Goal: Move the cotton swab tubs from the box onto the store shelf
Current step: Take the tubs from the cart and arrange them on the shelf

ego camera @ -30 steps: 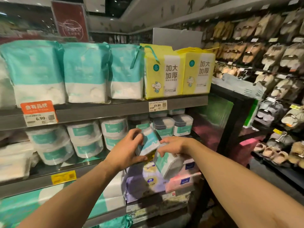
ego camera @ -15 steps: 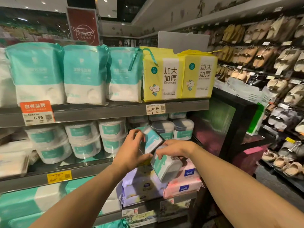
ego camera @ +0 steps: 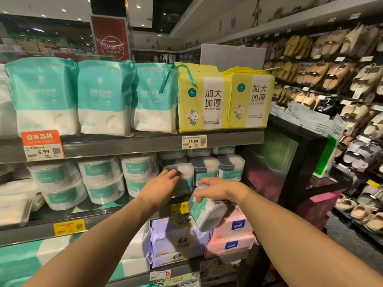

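Note:
My left hand [ego camera: 163, 186] grips a square cotton swab tub [ego camera: 183, 176] with a grey lid and teal label, standing upright on the middle shelf [ego camera: 128, 211]. To its right stand two more square tubs [ego camera: 217, 168], with others behind them. My right hand [ego camera: 215, 190] holds a second tub [ego camera: 206, 211] from above, tilted, in front of the shelf edge and below the shelf level. The box is not in view.
Round swab tubs [ego camera: 99, 181] are stacked left of the square ones. Teal bags [ego camera: 105, 98] and yellow packs [ego camera: 226, 98] fill the upper shelf. Tissue packs [ego camera: 230, 235] lie on the lower shelf. A black frame [ego camera: 306, 160] borders the right; slippers [ego camera: 342, 75] hang beyond.
My left hand moved its tub forward from a tilt to upright on the middle shelf. My right hand with the other tub has stayed about level in front of the shelf edge.

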